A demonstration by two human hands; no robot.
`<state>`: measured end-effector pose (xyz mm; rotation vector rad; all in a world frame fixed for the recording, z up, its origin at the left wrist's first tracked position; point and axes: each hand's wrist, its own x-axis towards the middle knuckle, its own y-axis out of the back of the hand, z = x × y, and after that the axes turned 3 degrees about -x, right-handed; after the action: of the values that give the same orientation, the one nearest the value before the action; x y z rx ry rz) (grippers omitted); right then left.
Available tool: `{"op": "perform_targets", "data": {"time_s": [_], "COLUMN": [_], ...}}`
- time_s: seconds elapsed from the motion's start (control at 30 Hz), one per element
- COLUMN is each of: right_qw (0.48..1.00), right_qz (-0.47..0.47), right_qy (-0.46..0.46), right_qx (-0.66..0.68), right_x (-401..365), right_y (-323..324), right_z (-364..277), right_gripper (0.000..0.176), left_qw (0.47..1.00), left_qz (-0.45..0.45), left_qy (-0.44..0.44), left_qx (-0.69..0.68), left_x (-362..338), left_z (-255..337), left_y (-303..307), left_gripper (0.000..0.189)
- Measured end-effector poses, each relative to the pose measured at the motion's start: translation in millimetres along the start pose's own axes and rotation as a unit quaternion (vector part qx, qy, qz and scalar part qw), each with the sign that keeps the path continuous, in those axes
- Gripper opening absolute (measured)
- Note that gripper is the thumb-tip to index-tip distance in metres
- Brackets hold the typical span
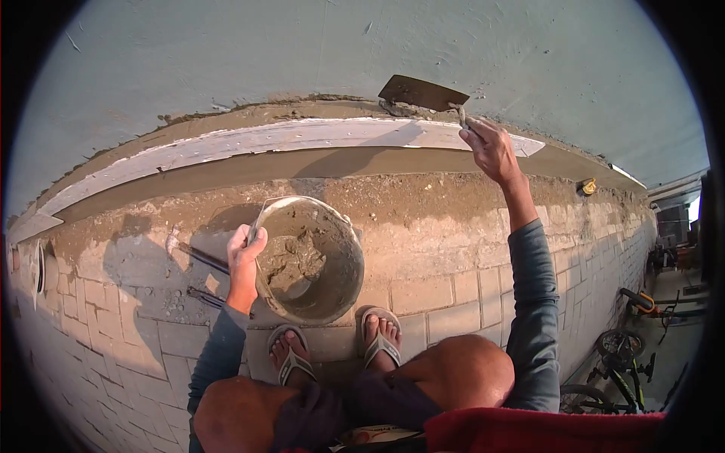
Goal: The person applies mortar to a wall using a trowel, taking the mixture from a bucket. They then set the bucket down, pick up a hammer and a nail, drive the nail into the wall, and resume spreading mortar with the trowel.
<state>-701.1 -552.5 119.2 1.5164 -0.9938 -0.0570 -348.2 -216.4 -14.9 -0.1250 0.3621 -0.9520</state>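
I am wrapping my right hand [491, 151] tight around the handle of the flat dark steel trowel [421, 93]. Its blade is lying up-left of my fingers, long axis along the pale plastered wall [226, 53]. My left hand [245, 253] is clasping the rim of the round grey bucket of wet mortar [343, 279], nearer my feet.

Your left hand [245, 253] grips the rim of the bucket [351, 260] at its 9 o'clock side, and wet mortar [291, 260] lies inside. Your 2 sandalled feet [291, 355] stand just beside the bucket at 6 o'clock. At 1 o'clock in the frame, your right hand [491, 151] closes on the handle of the trowel [421, 93], its blade against the mortar edge above the white board [264, 143]. A bicycle [623, 362] stands at 4 o'clock, below the brick ledge [453, 287].
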Motion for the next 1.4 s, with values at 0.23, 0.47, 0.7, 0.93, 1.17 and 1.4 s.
{"op": "perform_targets", "data": {"time_s": [0.23,0.47,0.7,0.93,1.17,1.4], "right_qw": [0.999,0.996,0.999,0.999,0.997,0.997], "right_qz": [-0.035,-0.077,-0.021,-0.030,0.014,0.007], "right_qy": [-0.006,-0.025,-0.007,0.028,0.075,0.078], "right_qx": [-0.008,-0.032,-0.037,0.003,-0.010,-0.002], "right_x": [2,11,16,34,42,41], "right_y": [6,17,6,-19,-52,-56], "right_z": [2,-7,-2,-31,-67,-79], "right_gripper": [0.028,0.027,0.026,0.024,0.021,0.022], "left_qw": [1.000,1.000,1.000,1.000,1.000,1.000], "left_qz": [-0.001,-0.002,-0.003,-0.003,-0.012,-0.016], "left_qy": [0.003,0.001,-0.002,0.019,0.002,-0.002], "left_qx": [-0.011,0.005,0.012,0.004,0.011,-0.001], "left_x": [-1,0,4,0,-3,-5], "left_z": [3,3,0,9,10,10], "left_y": [-3,-3,1,-9,-12,-11], "left_gripper": [0.027,0.027,0.026,0.026,0.027,0.029]}}
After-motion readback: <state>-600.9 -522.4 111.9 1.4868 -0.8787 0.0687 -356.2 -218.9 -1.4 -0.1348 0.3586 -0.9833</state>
